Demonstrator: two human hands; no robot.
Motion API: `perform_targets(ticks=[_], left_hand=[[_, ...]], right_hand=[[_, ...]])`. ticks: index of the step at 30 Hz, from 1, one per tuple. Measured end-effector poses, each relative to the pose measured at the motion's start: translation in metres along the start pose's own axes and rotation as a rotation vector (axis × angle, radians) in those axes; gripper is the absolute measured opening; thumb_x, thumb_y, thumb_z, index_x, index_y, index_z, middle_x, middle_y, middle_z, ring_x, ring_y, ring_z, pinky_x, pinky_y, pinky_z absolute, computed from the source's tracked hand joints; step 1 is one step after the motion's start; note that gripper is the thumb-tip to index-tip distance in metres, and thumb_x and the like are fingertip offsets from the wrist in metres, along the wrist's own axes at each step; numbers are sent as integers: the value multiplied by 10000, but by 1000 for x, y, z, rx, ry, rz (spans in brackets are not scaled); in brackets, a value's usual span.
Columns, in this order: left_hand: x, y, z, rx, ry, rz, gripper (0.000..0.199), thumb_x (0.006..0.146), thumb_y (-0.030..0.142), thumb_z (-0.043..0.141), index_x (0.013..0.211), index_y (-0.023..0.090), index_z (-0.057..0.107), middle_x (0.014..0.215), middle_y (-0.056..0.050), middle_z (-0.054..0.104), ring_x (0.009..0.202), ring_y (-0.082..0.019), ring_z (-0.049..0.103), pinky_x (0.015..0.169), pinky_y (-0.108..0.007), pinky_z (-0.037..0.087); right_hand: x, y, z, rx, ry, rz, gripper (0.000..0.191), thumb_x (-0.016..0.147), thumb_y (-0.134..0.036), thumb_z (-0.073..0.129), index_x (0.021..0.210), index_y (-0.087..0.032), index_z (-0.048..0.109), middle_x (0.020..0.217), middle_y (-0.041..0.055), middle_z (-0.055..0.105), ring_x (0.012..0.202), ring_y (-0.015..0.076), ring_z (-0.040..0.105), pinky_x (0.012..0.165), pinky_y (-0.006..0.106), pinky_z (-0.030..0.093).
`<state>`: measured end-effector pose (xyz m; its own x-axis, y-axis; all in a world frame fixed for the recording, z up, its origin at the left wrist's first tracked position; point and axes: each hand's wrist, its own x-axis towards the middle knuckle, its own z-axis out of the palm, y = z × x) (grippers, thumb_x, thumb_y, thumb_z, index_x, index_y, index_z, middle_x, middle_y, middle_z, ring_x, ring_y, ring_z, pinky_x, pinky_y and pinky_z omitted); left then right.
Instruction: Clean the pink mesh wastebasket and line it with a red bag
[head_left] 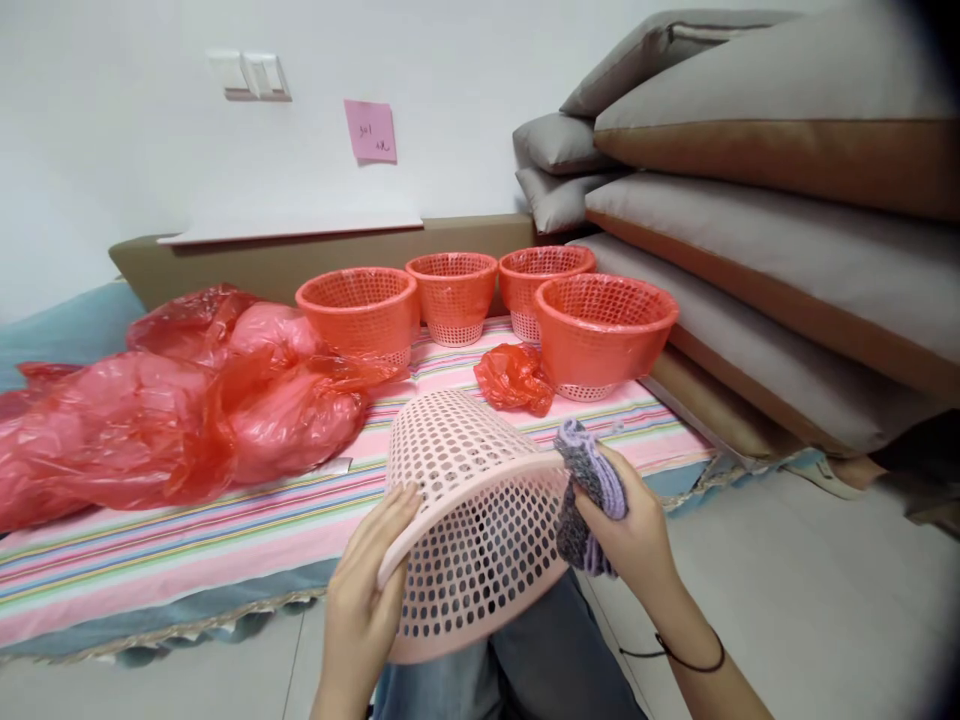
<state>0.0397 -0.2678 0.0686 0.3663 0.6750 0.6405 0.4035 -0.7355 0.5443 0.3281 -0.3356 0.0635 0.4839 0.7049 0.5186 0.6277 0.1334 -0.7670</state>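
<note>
A pale pink perforated plastic basket (450,430) lies tilted above my lap, its wide mouth turned toward me and its base pointing away. My left hand (367,590) grips the rim on the left side, thumb at the inside and fingers over the outer wall. In my right hand (630,520) is a folded knitted cloth (589,500), dark grey and lilac, pressed against the basket's right rim. The basket's inside shows nothing but its holes.
Several baskets with red bags over them, one at the front right (592,340), stand on the striped cloth (285,520). Red plastic bags (180,410) with pink contents pile up left; a crumpled red bag (514,378) lies mid-bed. Grey-brown cushions (780,240) are stacked right.
</note>
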Motion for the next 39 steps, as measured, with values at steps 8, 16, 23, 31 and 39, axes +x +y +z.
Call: perform_targets(ticks=[8,16,23,31,39], left_hand=[[-35,-11,4,-91,388,-318,334,846,225,619,1157,290,719,1210,-10,722,1147,-257,663,1045,-430,507],[-48,-26,22,-158,699,-640,295,700,333,765,957,188,769,916,-37,773,955,-297,711,967,-486,532],[-20,-10,45,-452,835,-618,356,789,317,728,1118,181,714,1197,-76,718,1159,-247,646,1090,-450,441],[-24,4,59,-352,625,-580,311,847,352,676,1123,207,685,1164,-62,697,1124,-224,630,1065,-410,432],[-39,9,64,-207,489,-340,225,885,241,624,1103,247,680,1234,-47,662,1179,-218,593,1052,-372,426]], right_hand=[[-66,35,17,327,87,602,601,704,-503,721,1192,-171,607,1208,128,689,1149,320,629,1039,486,472],[-87,48,38,570,95,797,649,679,-480,773,1246,-208,614,1220,86,699,1121,307,660,973,479,538],[-98,47,18,596,102,879,589,638,-436,807,1153,-207,639,1120,76,736,1060,312,685,937,453,558],[-57,-15,-7,173,-185,-29,324,813,-267,674,1134,-253,632,1194,78,691,1094,266,651,944,401,548],[-60,-7,63,-383,-1168,58,1058,644,-713,733,1495,-181,399,1587,125,284,1464,501,83,1139,732,139]])
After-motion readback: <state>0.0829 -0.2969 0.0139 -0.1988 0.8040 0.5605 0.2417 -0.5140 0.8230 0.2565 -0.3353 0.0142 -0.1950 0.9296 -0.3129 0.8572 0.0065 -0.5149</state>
